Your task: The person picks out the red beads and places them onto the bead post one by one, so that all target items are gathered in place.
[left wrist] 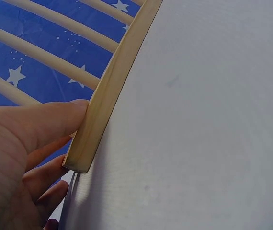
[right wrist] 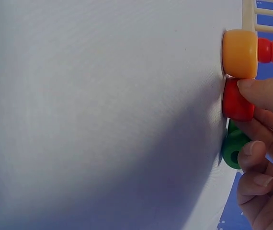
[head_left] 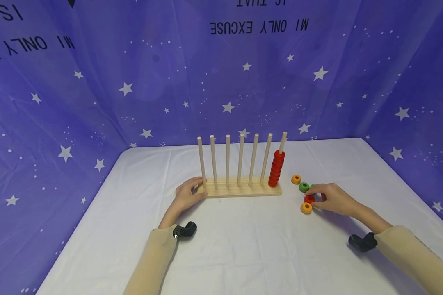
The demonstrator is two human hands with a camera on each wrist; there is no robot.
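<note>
A wooden peg stand [head_left: 240,191] with several upright pegs sits mid-table. Its rightmost peg carries a stack of red beads [head_left: 276,169]; the other pegs are bare. My left hand [head_left: 187,195] grips the left end of the base, thumb on the near edge and fingers behind, as the left wrist view also shows. To the right of the stand, my right hand [head_left: 336,199] pinches a red bead [right wrist: 238,99] between thumb and finger. That bead appears to rest on the cloth, beside a yellow bead [right wrist: 240,53]. Part of the bead is hidden by the fingertips.
Beyond the pinched bead lie a green bead [head_left: 304,187] and another yellow bead [head_left: 296,179]. More green and red shows partly behind the right hand. A white cloth [head_left: 243,246] covers the table, and a blue star-patterned curtain [head_left: 192,82] hangs behind it.
</note>
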